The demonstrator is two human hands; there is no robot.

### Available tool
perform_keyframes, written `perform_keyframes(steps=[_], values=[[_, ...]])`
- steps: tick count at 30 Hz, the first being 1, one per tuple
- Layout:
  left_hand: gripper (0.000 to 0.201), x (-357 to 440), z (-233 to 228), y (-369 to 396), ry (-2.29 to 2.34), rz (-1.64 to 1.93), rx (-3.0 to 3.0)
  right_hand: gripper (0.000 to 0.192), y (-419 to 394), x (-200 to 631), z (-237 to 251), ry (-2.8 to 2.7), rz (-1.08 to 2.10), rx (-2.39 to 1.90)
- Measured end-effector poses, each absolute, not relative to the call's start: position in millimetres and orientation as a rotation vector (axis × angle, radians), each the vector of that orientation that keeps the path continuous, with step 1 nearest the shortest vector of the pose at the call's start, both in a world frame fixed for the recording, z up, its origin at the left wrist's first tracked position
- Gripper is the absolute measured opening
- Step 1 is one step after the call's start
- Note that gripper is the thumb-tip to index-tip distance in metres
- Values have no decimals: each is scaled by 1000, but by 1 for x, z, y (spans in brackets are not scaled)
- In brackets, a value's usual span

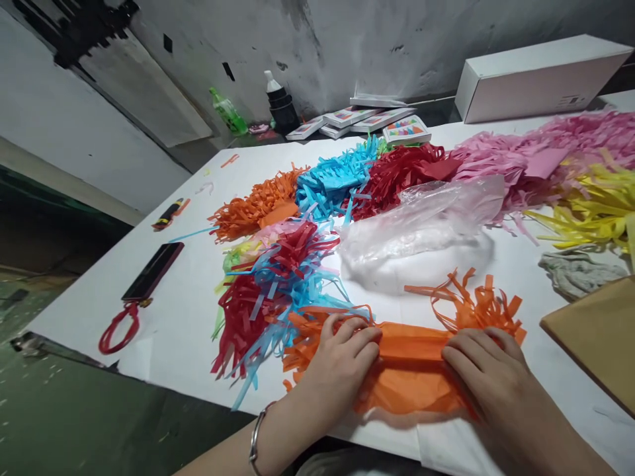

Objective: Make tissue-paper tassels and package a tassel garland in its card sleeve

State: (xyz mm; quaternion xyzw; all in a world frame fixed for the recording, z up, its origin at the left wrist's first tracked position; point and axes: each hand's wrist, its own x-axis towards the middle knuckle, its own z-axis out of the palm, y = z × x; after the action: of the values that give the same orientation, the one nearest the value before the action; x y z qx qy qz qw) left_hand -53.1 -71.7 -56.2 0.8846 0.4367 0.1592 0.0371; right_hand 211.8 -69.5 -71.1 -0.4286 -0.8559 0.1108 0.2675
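While both hands press flat on the orange fringed tissue paper (411, 370) at the near edge of the white table (188, 317), the left hand (342, 363) lies with fingers spread — the right hand (489, 373) likewise. Just beside the left hand lies a mixed pile of red and blue fringes (268, 291); a clear plastic bag (421, 218) lies behind.

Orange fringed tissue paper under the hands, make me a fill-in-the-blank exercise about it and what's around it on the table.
1. Both hands, left hand and right hand, press flat on a sheet of fringed tissue paper coloured ____.
2. The crumpled clear bag beyond that sheet is made of ____.
3. The dark phone on the white table has a looped strap coloured ____.
4. The left wrist wears a thin metal ____.

Missing words: orange; plastic; red; bracelet
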Motion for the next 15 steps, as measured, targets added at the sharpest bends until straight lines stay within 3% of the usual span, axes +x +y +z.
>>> perform_keyframes(steps=[12,15], values=[[17,-32,-44,-56,1649,74,2539,31,-54,194,-64,-2510,-164,-1508],[15,-27,-47,-52,1684,53,2549,20,-58,195,-58,-2438,-173,-1454]])
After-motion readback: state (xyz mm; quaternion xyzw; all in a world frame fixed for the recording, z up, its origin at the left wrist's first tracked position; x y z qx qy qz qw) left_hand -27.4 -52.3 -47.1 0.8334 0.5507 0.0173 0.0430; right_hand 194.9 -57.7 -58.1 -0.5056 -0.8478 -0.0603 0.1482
